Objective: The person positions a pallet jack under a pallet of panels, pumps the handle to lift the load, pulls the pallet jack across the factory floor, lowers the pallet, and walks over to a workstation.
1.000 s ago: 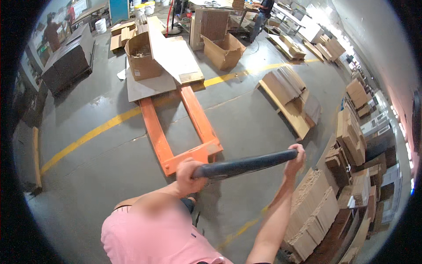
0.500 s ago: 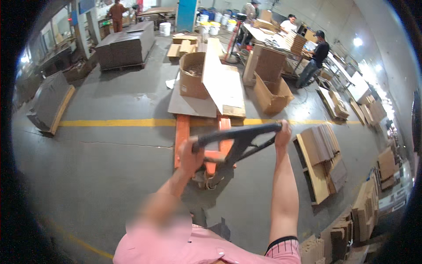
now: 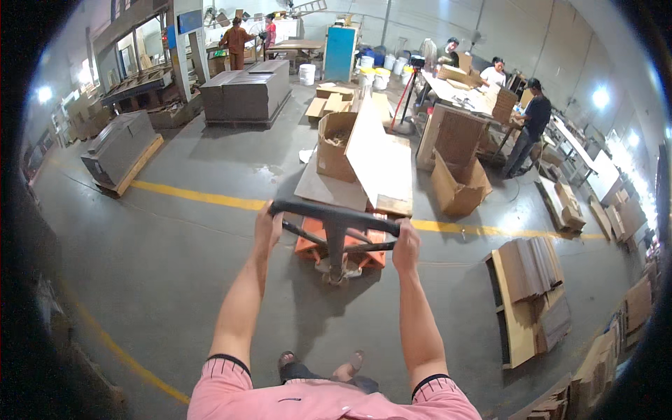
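Both hands are on the black handle of an orange pallet jack, mid-floor, just near of the yellow floor line. Left hand is wrapped closed round the left end of the handle loop; right hand is wrapped closed round the right end. Arms nearly straight, jack's steering post betw. them, small wheels at its foot.

Load sits on the jack's far end: a flat brown board as base, an open cardboard box standing on it at the left, and a big pale cardboard sheet leaning tilted against the box, plus a wooden slab under the sheet's near edge.

Handling, as a judgement: steel jack is heavy and stiff but rolls, so effort goes into starting, stopping and steering, not lifting. Best hold is as now, hands wide apart at the handle's two ends, for leverage when swinging the post. The load itself looks light. Cardboard is stiff-ish but dents, and the leaning sheet isn't tied down, so prob. slides or tips on a sharp turn or jolt.

Nearby: another open box on the floor to the right, stacked sheets on a pallet near right, grey stacks far left. Other people work at a tabletop far right, well apart.
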Motion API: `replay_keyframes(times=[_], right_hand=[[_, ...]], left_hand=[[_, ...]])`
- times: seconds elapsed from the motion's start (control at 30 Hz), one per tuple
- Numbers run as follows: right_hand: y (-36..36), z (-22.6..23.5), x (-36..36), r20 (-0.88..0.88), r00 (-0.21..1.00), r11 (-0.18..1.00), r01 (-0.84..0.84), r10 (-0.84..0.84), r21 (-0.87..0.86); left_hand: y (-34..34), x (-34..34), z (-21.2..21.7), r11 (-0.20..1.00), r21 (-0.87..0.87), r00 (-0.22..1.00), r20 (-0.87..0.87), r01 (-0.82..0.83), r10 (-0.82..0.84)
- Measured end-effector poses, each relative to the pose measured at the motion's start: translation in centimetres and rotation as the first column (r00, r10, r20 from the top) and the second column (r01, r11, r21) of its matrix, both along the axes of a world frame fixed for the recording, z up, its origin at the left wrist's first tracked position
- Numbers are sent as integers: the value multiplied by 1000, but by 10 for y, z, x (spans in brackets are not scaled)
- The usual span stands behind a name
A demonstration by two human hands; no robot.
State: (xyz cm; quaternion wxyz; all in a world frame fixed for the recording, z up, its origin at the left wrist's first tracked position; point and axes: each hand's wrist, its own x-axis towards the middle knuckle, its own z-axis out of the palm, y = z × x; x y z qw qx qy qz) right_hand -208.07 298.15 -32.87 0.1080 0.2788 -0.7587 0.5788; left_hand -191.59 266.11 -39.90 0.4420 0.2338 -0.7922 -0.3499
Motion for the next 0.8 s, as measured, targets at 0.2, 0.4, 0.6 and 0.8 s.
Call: replay_keyframes(times=[0.2,0.4,0.6,0.8], right_hand=[[101,-30,128,691,664,708,-632,286,315],[112,-119,219,647,587,212,-797,487,565],[139,-53,290,571,737,25,-620,360,784],[146,-55,307,258,897,231,-353,359,906]], left_hand=[[120,186,-46,981,189,999,46,-37,29],[213,298,-106,956,256,959,272,-145,73],[228,308,-112,978,171,960,270,-121,72],[219,325,-75,945,-179,767,634,273,-101]])
